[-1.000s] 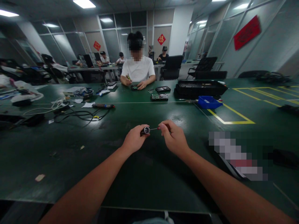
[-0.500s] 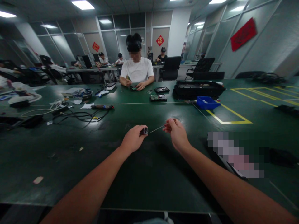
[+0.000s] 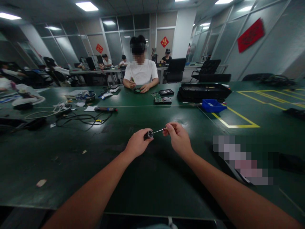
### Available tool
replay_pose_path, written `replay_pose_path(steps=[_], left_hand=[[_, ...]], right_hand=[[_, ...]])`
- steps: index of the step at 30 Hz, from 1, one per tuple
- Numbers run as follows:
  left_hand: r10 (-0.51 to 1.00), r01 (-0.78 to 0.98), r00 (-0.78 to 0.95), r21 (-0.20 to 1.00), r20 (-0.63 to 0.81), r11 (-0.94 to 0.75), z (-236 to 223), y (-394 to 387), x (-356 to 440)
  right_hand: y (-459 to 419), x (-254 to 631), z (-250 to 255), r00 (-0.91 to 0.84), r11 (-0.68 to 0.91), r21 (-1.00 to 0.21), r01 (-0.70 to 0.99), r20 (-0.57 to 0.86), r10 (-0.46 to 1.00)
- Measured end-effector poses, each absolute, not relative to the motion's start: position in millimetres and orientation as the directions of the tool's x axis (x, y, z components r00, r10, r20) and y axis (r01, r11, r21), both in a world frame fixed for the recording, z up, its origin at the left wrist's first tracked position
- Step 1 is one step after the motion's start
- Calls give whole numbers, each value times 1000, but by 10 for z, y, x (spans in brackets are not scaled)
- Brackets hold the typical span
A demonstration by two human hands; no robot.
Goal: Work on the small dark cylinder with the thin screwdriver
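My left hand (image 3: 138,142) is wrapped round a short dark cylinder (image 3: 149,134) with a silvery ring at its open end, which faces right and toward me. My right hand (image 3: 178,138) pinches a thin screwdriver (image 3: 157,131) with a slim metal shaft and a bit of red showing at the fingers. The shaft points left, and its tip is at the cylinder's open end. Whether the tip touches the inside, I cannot tell. Both hands are above the green table (image 3: 152,178). Most of the cylinder's body is hidden by my left fingers.
Across the table a person (image 3: 141,73) in a white shirt works on a small device. Hard drives (image 3: 163,100), a black tray (image 3: 205,92) and a blue bin (image 3: 213,106) lie ahead. Left are black cables (image 3: 78,120) and an electric screwdriver (image 3: 106,109). A blurred-out item (image 3: 240,160) lies right.
My right hand has turned slightly and moved a little left, bringing the screwdriver tip to the cylinder's open end. The cylinder's opening has turned more toward me.
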State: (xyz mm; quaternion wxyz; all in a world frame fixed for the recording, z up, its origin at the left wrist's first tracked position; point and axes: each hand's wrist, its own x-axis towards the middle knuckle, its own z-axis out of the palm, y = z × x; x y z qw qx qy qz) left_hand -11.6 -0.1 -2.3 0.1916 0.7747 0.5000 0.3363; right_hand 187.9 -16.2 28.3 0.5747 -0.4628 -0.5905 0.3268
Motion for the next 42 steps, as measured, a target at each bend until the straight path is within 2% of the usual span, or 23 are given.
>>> replay_pose_path(steps=[5, 9, 12, 14, 16, 19, 21, 24, 30, 35, 42], left_hand=[[901, 638, 277, 637, 334, -433, -27, 9, -127], [904, 653, 266, 628, 334, -424, -22, 2, -128], [908, 662, 266, 624, 324, -416, -17, -4, -119], [911, 657, 258, 633, 323, -410, -9, -8, -110], [910, 640, 237, 650, 340, -410, 6, -12, -104], [895, 618, 239, 652, 376, -439, 28, -6, -107], [889, 631, 268, 629, 372, -454, 24, 7, -120], [908, 668, 279, 616, 312, -417, -17, 33, -141], [919, 691, 297, 606, 259, -394, -45, 27, -143], [923, 731, 313, 565, 222, -384, 23, -13, -126], [910, 729, 332, 544, 250, -415, 12, -30, -108]], right_hand=[[-251, 1893, 361, 63, 333, -838, 432, 396, 916], [-299, 1893, 350, -53, 456, -780, 429, 482, 875], [-292, 1883, 333, -76, 452, -789, 417, 465, 882], [-252, 1871, 306, -18, 418, -857, 302, 433, 901], [-184, 1862, 263, 59, 362, -929, 74, 366, 929], [-57, 1878, 181, 106, 225, -945, -238, 205, 973], [21, 1912, 135, 98, 129, -942, -309, 103, 990], [93, 1966, 98, 187, 129, -961, -244, 84, 979], [16, 1979, 164, 251, 277, -961, 10, 270, 930], [-124, 1936, 265, 179, 392, -896, 209, 429, 885], [-165, 1932, 255, 66, 413, -832, 370, 467, 882]])
